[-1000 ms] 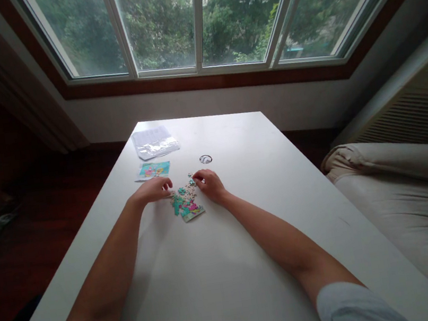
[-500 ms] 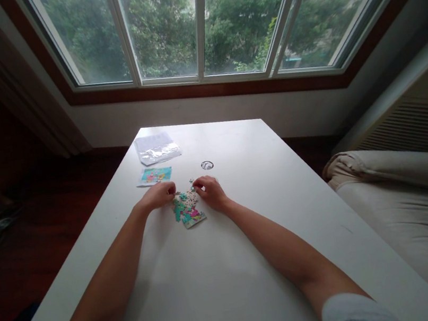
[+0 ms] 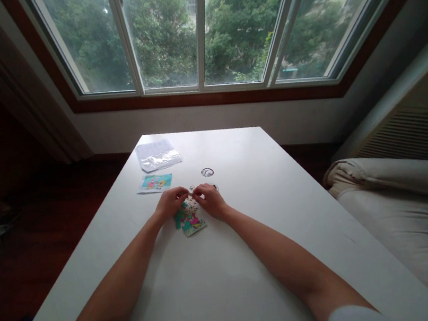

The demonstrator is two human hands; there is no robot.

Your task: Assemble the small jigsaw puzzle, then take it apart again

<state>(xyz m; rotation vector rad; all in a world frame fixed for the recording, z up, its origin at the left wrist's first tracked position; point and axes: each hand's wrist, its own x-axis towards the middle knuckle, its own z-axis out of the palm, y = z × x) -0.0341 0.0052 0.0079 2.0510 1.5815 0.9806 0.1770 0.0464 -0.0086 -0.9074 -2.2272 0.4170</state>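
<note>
My left hand [image 3: 172, 202] and my right hand [image 3: 209, 199] meet above the far end of a small jigsaw puzzle [image 3: 193, 224]. Fingers on both hands are pinched, with a tiny puzzle piece [image 3: 190, 194] between the fingertips; its outline is too small to make out. Below them, the joined part of the puzzle shows green, teal and pink, with a straight lower edge. Loose pieces [image 3: 191, 204], several of them pale side up, lie between the hands, partly hidden by the fingers. A colourful picture card [image 3: 156, 183] lies beyond my left hand.
The white table [image 3: 217, 289] carries a clear plastic bag [image 3: 159, 155] at the far left and a round black-and-white mark or object [image 3: 207, 172] past my right hand. A similar round shape is partly covered by that hand. A beige sofa [image 3: 399, 213] stands to the right.
My left hand has moved right, over the loose pieces, until its fingertips meet those of my right hand. The view has tilted up slightly, and the puzzle remains in place on the table.
</note>
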